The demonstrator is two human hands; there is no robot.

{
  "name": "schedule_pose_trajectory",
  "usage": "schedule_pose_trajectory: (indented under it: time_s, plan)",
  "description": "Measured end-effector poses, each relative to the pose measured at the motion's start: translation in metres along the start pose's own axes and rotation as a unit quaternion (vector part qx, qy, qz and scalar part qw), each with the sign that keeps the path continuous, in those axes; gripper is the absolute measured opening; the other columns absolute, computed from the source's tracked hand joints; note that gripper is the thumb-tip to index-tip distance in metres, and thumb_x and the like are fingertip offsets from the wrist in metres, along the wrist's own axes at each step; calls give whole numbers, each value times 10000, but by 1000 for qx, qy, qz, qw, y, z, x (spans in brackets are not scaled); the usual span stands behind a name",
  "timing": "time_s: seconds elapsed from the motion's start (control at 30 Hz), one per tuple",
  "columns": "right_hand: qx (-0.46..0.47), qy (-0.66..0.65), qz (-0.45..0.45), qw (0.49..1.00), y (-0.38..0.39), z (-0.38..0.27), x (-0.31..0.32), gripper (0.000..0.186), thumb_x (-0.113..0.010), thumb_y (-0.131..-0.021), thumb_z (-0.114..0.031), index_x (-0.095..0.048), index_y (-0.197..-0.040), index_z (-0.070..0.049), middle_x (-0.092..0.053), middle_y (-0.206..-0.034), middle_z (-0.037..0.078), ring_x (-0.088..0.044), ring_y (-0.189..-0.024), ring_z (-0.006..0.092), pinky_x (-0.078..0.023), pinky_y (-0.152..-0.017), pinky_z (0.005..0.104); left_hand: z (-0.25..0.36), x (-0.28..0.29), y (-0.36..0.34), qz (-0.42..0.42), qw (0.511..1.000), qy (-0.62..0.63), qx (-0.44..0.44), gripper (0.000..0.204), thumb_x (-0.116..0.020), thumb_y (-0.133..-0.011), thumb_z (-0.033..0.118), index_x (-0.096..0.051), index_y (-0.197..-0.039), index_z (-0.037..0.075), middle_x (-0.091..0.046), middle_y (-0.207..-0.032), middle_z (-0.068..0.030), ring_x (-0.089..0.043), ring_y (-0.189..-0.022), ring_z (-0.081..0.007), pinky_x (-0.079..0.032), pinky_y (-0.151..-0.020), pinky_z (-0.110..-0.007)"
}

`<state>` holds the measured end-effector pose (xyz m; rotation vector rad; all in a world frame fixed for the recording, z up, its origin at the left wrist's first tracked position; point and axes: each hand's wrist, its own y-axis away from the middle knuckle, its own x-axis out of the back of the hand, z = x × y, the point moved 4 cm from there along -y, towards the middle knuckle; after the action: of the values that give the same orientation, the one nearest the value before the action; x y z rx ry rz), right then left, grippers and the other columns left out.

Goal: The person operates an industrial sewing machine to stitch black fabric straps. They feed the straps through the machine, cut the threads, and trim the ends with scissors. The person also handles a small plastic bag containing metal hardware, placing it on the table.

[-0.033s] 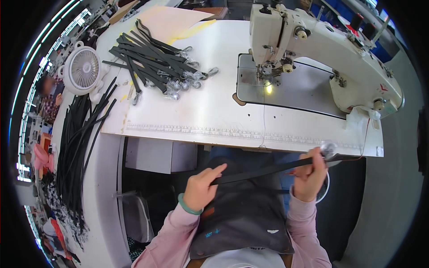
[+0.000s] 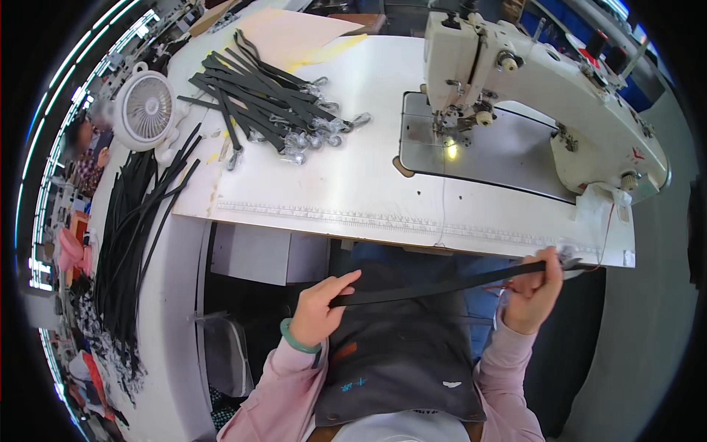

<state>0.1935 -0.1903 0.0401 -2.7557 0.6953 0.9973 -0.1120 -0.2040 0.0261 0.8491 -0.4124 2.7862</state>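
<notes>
1. I see open white bench point(image 2: 368, 184) between the heap of black straps with metal clips point(image 2: 272, 103) and the white sewing machine point(image 2: 545, 88).
2. The taut black strap point(image 2: 442, 286) bars my lap below the bench edge.
3. The small white fan point(image 2: 146, 110) blocks the far left corner.

The strap point(image 2: 442, 286) between the hands is black. Black straps point(image 2: 265, 99) with silver clips lie near the white table's point(image 2: 353, 191) far left corner. The sewing machine point(image 2: 545, 81) is cream-white, the fan point(image 2: 146, 110) white, the sleeves pink, the bracelet point(image 2: 294, 342) green.
</notes>
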Motion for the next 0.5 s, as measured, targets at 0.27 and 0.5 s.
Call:
schedule_pose_trajectory:
  time_s: [0.27,0.5]
  plan:
    - [146,-148,9,978,-48,-73,104,154,-489,-899,-184,-501,-852,-37,-335,-537,-41,-250,-414,24,-206,-366,169,46,155,28,200,872,-440,-83,434,-608,-650,-68,-608,-1072,36,-482,-588,-56,-482,-483,-197,-373,-455,-307]
    - [-21,32,-140,989,-37,-17,-40,308,-381,-945,-253,-531,-1064,-11,-511,-579,-3,-279,-374,20,-193,-352,186,-40,354,-51,142,745,-638,-134,588,-606,-663,-23,-474,-1227,84,-589,-771,-61,-583,-712,-242,-455,-566,-363]
